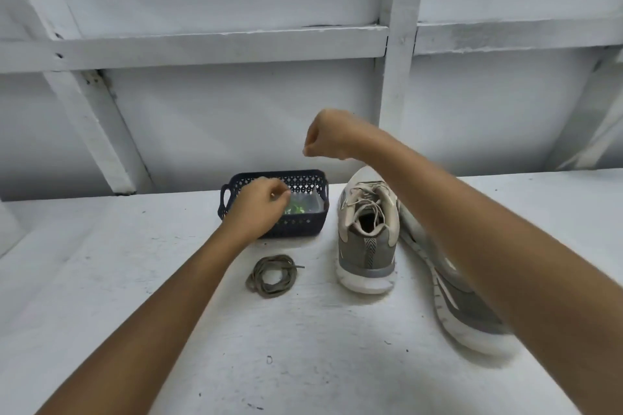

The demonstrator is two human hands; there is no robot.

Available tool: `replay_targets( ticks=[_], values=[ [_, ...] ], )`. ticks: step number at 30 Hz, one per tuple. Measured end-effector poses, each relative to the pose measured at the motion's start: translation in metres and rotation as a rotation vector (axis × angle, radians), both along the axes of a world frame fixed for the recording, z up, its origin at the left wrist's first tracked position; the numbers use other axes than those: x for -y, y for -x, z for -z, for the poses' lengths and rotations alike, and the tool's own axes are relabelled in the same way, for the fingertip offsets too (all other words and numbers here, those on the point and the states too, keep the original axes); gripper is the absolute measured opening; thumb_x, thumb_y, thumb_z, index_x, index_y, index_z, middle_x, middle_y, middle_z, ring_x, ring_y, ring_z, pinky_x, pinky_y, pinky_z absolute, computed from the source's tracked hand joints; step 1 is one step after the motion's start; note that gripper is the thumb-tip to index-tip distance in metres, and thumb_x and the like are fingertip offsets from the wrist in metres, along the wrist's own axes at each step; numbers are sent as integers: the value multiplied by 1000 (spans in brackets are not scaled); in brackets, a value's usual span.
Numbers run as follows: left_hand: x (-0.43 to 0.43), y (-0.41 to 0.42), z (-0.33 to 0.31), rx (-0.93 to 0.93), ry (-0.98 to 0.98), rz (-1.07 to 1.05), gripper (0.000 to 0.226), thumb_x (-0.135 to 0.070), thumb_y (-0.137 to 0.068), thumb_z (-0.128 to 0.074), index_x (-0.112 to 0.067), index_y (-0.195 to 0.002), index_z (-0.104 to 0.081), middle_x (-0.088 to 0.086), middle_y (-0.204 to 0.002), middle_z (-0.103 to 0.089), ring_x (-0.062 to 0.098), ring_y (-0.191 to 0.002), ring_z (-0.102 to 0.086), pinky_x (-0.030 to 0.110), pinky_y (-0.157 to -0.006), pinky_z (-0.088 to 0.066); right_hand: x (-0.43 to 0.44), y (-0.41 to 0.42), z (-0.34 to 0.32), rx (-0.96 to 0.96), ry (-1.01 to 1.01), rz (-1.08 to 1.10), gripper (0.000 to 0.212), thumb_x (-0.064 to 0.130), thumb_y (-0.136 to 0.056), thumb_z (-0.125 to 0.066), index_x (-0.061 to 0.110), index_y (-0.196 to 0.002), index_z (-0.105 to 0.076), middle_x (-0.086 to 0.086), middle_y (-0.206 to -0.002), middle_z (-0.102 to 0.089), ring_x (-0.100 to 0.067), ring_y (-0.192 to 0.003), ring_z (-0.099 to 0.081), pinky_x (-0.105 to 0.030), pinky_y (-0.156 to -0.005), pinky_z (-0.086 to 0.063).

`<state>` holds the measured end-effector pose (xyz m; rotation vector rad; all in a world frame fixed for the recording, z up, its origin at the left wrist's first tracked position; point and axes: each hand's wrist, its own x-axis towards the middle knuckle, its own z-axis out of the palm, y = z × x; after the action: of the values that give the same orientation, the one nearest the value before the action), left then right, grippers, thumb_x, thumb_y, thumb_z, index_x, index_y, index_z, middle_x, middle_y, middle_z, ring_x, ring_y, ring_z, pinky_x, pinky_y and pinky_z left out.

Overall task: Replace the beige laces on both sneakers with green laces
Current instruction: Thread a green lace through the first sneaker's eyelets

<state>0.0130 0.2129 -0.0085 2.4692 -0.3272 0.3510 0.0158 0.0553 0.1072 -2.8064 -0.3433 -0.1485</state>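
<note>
My left hand (259, 205) curls over the basket (298, 226), hold unclear; green laces (296, 209) inside could snag its lattice wall.

No legible text, brand, number or sign anywhere, upright sneaker (367, 239) bearing only a wordless chevron pattern on its heel strip, tipped sneaker (472, 313) and basket (303, 222) showing no readable lettering

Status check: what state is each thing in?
Upright grey sneaker with white sole: beige laces in, loosened.
Second grey sneaker: on its side, lacing hidden.
Coiled beige lace: loose on table.
Dark blue perforated plastic basket: holds bagged green laces.
Left hand: curled over basket, grip unclear.
Right hand: raised, fisted.
</note>
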Motion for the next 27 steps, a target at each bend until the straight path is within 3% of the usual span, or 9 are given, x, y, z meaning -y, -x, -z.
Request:
replay_targets(
  ticks=[2, 5, 8, 12, 16, 19, 23, 27],
  values=[
    [13, -15, -1, -96, -36, 19, 22, -29, -93, -55, -17, -105, -69, 0, -108, -66, 15, -95, -59, 30, -83, -45, -1, -23, 5, -126, 94, 25, 28, 19, -89, -61, 1, -110, -66, -15, -101, -69, -22, -66, -57, -25, -53, -48],
    [28, -29, 1, -177, -126, 21, 23, -31, -92, -56, -18, -106, -70, -2, -109, -69, 16, -94, -61, 28, -77, -44, -2, -44, 22, -226, 257, 36, 30, 17, -91, -60, -6, -111, -60, -14, -105, -63, -23, -77, -54, -23, -57, -47],
    [36, -39, 4, -225, -166, 29, 22, -28, -91, -57, -17, -104, -72, 3, -107, -70, 23, -99, -63, 36, -87, -50, -6, -59, 44, -269, 374, 50, 22, 22, -93, -58, 3, -81, -57, -8, -93, -51, -20, -64, -48, -19, -44, -41],
    [38, -46, 9, -285, -168, 45, 21, -26, -88, -57, -13, -89, -73, 8, -87, -70, 26, -85, -64, 32, -73, -48, -11, -85, 79, -331, 363, 114, 34, 32, -88, -63, 10, -67, -49, -3, -74, -50, -24, -80, -49, -30, -73, -44],
    [35, -47, 16, -298, -164, 44, 19, -25, -86, -57, -15, -82, -73, 7, -82, -70, 24, -80, -63, 29, -67, -45, -16, -94, 99, -372, 349, 139, 34, 25, -83, -65, 14, -61, -43, -2, -67, -43, -27, -81, -49, -33, -76, -45],
    [34, -49, 19, -269, -133, 39, 20, -19, -87, -55, -11, -88, -74, 10, -88, -72, 25, -86, -64, 32, -73, -50, -14, -95, 103, -377, 312, 155, 29, 15, -83, -60, 12, -61, -43, -2, -66, -43, -25, -81, -48, -30, -72, -42],
    [32, -52, 11, -244, 4, 1, 19, -20, -91, -57, -12, -94, -73, 1, -90, -70, 18, -86, -63, 26, -73, -43, -10, -88, 90, -352, 139, 199, 29, 14, -85, -58, 11, -63, -39, -4, -71, -41, -23, -86, -42, -31, -73, -36],
    [30, -48, -15, -294, 363, -32, 12, -18, -94, -57, -17, -87, -66, 0, -85, -67, 11, -73, -61, 23, -66, -48, -1, -77, 56, -336, -205, 182, 16, 14, -88, -61, 5, -77, -54, -7, -77, -49, -20, -73, -48, -27, -61, -45]
  ],
)
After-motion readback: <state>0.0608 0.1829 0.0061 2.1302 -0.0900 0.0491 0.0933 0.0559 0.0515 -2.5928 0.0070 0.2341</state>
